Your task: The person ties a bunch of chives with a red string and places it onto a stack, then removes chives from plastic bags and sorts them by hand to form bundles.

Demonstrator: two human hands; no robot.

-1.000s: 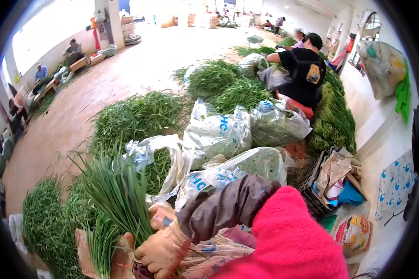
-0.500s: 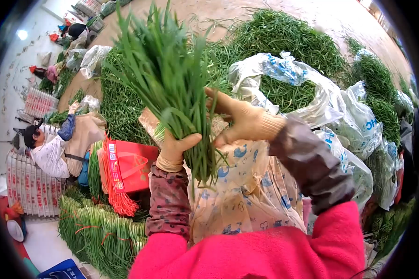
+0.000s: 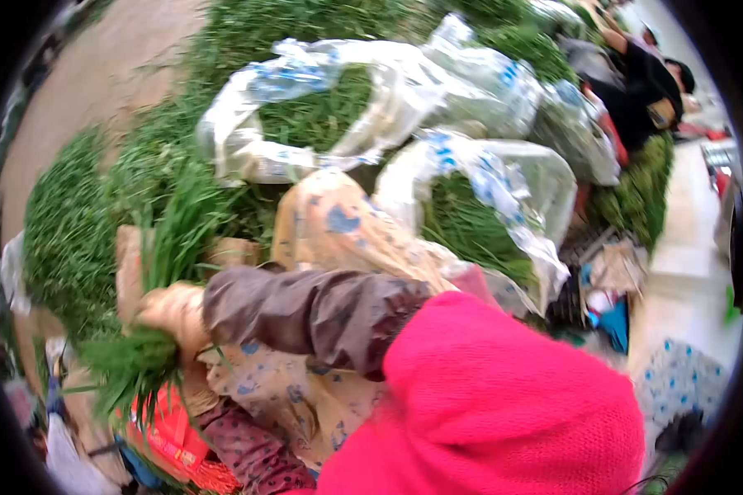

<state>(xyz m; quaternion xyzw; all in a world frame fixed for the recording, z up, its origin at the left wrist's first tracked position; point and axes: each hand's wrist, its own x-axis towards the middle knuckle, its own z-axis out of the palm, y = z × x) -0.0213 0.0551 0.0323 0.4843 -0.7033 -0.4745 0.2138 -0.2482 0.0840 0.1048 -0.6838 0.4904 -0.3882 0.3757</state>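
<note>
Dark-green bunch of long, grass-like leaves (image 3: pixel 132 365) slants out to the lower left in view from the beige-gloved left hand (image 3: pixel 196 389), whose fingers seem closed around it, directly below the nearby beige-gloved right hand (image 3: pixel 172 312), its finger state too blurred to tell.

Green leaves (image 3: pixel 132 367), hot-pink sweater (image 3: pixel 504 404), blue-printed beige cloth (image 3: pixel 305 400), brown right sleeve (image 3: pixel 305 318)

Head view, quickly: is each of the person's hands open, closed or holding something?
Left hand: partly hidden beside long-leaved greens; its grip cannot be told.
Right hand: looks curled, but blurred; whether it holds any greens cannot be told.
</note>
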